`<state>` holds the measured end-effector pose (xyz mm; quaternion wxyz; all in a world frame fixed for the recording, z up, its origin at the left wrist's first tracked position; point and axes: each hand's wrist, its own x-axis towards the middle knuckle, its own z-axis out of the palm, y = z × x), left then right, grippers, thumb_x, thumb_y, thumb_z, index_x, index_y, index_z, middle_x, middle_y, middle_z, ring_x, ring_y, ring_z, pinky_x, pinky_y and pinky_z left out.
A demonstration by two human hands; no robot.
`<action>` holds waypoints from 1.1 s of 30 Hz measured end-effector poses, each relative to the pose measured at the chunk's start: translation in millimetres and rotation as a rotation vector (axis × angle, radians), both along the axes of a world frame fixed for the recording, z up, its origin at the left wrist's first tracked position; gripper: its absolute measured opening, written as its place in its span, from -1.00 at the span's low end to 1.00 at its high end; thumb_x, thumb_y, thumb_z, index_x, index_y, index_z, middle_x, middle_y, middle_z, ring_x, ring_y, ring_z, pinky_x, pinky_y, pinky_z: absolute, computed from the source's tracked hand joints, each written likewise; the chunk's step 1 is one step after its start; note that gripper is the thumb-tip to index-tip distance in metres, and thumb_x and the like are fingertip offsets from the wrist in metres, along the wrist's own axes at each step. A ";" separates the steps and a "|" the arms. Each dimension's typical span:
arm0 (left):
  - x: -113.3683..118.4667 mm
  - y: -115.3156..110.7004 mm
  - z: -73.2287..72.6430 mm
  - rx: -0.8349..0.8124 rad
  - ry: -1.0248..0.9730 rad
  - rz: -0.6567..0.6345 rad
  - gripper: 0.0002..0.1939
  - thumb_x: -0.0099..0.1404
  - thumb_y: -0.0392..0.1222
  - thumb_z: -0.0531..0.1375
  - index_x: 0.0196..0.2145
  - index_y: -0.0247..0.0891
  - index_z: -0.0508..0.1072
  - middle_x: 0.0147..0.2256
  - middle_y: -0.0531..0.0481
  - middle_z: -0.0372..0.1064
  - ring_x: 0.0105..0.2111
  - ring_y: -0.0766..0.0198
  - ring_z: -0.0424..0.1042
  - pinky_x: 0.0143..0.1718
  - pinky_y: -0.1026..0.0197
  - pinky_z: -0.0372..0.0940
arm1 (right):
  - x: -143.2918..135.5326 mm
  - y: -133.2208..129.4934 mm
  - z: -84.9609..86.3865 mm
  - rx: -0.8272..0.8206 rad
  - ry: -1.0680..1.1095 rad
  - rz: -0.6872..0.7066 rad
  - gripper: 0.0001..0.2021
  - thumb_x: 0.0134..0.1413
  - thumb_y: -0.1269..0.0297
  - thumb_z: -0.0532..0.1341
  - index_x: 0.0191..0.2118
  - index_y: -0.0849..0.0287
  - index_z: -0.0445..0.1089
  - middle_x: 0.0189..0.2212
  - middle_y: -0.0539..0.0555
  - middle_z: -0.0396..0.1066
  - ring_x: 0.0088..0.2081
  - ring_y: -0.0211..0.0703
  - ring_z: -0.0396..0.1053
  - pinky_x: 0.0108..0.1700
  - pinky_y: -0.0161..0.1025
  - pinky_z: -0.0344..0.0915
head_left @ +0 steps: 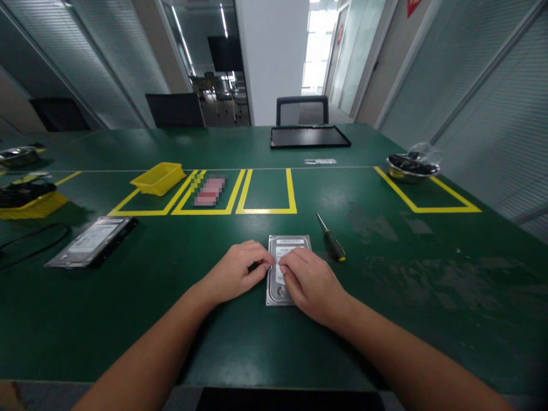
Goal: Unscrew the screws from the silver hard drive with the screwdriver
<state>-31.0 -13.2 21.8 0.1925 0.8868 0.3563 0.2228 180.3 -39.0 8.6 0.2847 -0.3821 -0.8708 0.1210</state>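
Note:
A silver hard drive (274,294) with a white label lies flat on the green table in front of me. My left hand (242,268) is at its left edge, thumb and fingertips brought together against the rim. Over the drive's label is my right hand (312,279), its fingers curled and pinched; whatever may be between the tips is hidden. Part of the label and the drive's right side are covered by that hand. Just right of the drive lies a screwdriver (333,242) with a black and yellow handle, its tip pointing away from me.
Another hard drive (94,240) lies at left, near a black cable (38,248). Yellow tape outlines border a yellow tray (158,178) and a blurred pinkish item (209,191). A metal bowl (411,171) of dark items stands right; a dark flat panel (310,137) lies at the back.

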 end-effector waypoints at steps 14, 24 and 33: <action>-3.5 0.5 -1.9 -0.009 0.020 -0.056 -0.84 0.39 -0.28 0.08 -0.24 -0.26 0.48 -0.27 -0.01 0.47 -0.24 0.24 0.37 -0.15 0.17 0.24 | 0.1 0.7 -2.2 0.007 0.004 -0.003 -0.81 0.28 0.38 -0.01 -0.26 0.24 0.33 -0.33 0.10 0.32 -0.24 -0.16 0.24 -0.16 -0.20 0.18; -3.6 4.2 -1.4 -0.023 0.037 -0.055 -0.83 0.42 -0.27 0.07 -0.22 -0.25 0.47 -0.24 -0.02 0.45 -0.20 0.22 0.35 -0.11 0.16 0.23 | -0.9 0.2 0.1 0.012 0.009 0.005 -0.80 0.27 0.40 0.00 -0.26 0.26 0.35 -0.32 0.12 0.33 -0.23 -0.16 0.25 -0.14 -0.21 0.18; -5.5 8.3 -5.3 -0.074 0.001 -0.054 -0.86 0.38 -0.29 0.12 -0.22 -0.24 0.49 -0.25 -0.01 0.45 -0.20 0.23 0.37 -0.11 0.18 0.23 | -0.3 0.2 -1.8 0.015 0.004 0.010 -0.84 0.24 0.42 0.02 -0.24 0.26 0.35 -0.31 0.11 0.33 -0.22 -0.15 0.24 -0.14 -0.19 0.18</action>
